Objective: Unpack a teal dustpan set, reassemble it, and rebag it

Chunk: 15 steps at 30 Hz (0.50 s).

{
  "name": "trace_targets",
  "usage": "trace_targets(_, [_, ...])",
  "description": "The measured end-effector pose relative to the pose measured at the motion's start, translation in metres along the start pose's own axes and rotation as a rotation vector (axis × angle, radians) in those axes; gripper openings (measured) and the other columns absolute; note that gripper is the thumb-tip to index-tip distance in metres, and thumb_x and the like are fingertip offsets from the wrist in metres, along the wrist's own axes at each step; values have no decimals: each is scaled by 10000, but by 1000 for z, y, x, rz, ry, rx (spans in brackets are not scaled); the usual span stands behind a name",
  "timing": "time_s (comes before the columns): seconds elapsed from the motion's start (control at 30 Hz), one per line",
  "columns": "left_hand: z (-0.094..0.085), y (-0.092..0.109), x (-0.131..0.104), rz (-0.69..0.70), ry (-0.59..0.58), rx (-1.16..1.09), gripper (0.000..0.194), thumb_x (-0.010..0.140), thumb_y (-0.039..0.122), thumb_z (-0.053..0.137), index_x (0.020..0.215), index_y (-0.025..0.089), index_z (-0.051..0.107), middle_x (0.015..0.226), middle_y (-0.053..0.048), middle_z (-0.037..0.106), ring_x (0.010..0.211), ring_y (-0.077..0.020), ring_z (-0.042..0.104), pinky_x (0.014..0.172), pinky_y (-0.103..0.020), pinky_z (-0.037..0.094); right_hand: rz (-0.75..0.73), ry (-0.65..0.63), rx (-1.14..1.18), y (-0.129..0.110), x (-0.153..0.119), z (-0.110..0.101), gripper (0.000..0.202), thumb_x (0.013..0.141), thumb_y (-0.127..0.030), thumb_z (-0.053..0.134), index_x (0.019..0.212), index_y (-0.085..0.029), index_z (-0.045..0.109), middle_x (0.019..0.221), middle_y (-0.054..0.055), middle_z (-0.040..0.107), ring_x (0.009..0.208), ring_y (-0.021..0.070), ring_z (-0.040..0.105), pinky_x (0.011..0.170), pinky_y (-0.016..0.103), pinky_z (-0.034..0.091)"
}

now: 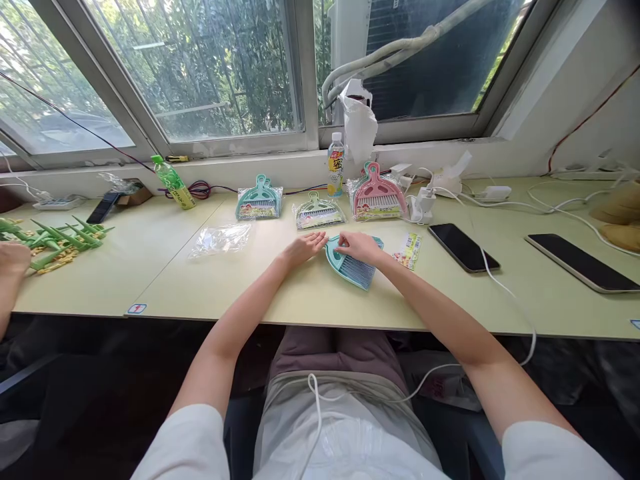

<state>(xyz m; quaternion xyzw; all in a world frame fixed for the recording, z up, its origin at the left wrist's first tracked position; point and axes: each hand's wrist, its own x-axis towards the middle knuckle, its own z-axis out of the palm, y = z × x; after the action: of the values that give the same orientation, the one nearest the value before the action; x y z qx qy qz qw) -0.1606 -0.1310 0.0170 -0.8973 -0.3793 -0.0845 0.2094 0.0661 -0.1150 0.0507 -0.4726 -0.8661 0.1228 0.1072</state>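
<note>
A teal dustpan and brush set (353,268) lies unwrapped on the pale yellow table (240,283), its bristles pointing toward the lower right. My left hand (305,247) rests flat on the table beside the set's left end, fingers outstretched and holding nothing visible. Over the handle part is my right hand (357,247), its thumb and forefinger pressed together; what is between them is too small to make out. A printed label card (411,251) lies right of the set. To the left is a crumpled clear plastic bag (221,239).
Wrapped teal (259,200), green (319,212) and pink (377,195) sets stand behind. Two phones (463,247) and white cables lie right, a clear bottle (335,165) and green bottle (173,183) behind. Another person's hand (14,260) is at far left by green pieces (70,239).
</note>
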Motion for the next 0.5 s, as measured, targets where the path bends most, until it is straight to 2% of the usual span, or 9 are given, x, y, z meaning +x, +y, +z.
trace_targets(0.2, [0, 3, 3, -16, -47, -15, 374, 930, 67, 413, 1240, 104, 619, 1305, -172, 620, 1177, -198, 638, 1038, -333, 485, -8, -42, -20, 1, 1, 1, 240, 886, -465, 584, 958, -245, 644, 983, 16, 715, 891, 170, 630, 644, 244, 351])
trace_targets(0.33, [-3, 4, 2, -79, -27, -52, 365, 928, 75, 434, 1234, 139, 621, 1304, -136, 638, 1196, -207, 625, 1070, -359, 461, 14, 5, -33, 0, 1, 6, 265, 874, -470, 584, 992, -240, 644, 996, 36, 722, 919, 185, 634, 650, 245, 356])
trace_targets(0.4, [-5, 5, 3, -154, 49, -89, 381, 917, 98, 467, 1265, 174, 603, 1349, -122, 608, 1256, -228, 578, 1094, -399, 441, 35, 72, -18, 0, 1, 9, 253, 862, -453, 584, 968, -235, 659, 969, 36, 726, 894, 186, 639, 645, 247, 354])
trace_targets(0.5, [-6, 12, 7, -371, 299, -130, 522, 886, 146, 538, 1398, 230, 479, 1520, -127, 417, 1403, -270, 410, 1123, -464, 400, 72, 198, 49, 2, 1, 6, 221, 878, -396, 541, 880, -227, 683, 891, 25, 731, 834, 174, 643, 636, 248, 351])
